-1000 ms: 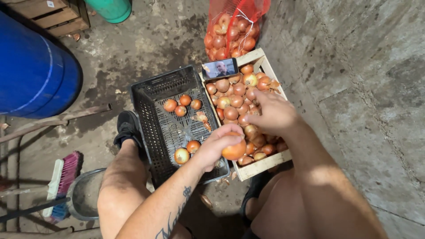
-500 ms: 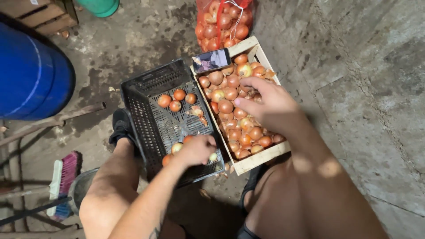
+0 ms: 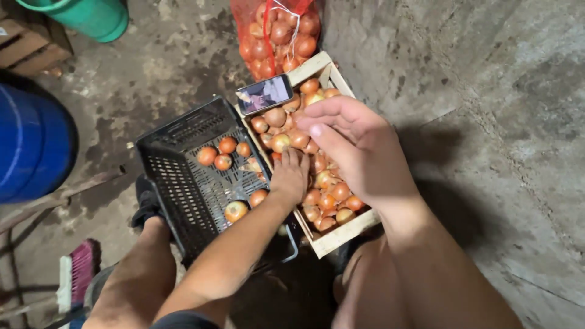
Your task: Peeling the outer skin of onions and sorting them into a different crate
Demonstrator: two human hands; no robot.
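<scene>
A wooden crate (image 3: 339,236) full of brown onions (image 3: 332,194) stands on the concrete floor in front of me. My left hand (image 3: 290,175) reaches into its left side, fingers spread down on the onions, with none clearly gripped. My right hand (image 3: 358,145) hovers above the middle of the crate, fingers loosely curled, holding nothing. Left of it, a black plastic crate (image 3: 177,190) holds several onions (image 3: 223,153). A phone (image 3: 264,94) lies across the wooden crate's far corner.
A red mesh bag of onions (image 3: 277,35) leans behind the wooden crate. A blue barrel (image 3: 30,146) stands at the left, a green bucket (image 3: 85,15) and a wooden box (image 3: 27,42) at the top left. A brush (image 3: 78,273) lies by my left leg.
My left hand carried an onion from the wooden crate to the black crate, let it go there, and has come back onto the onions in the wooden crate. My right hand has lifted.
</scene>
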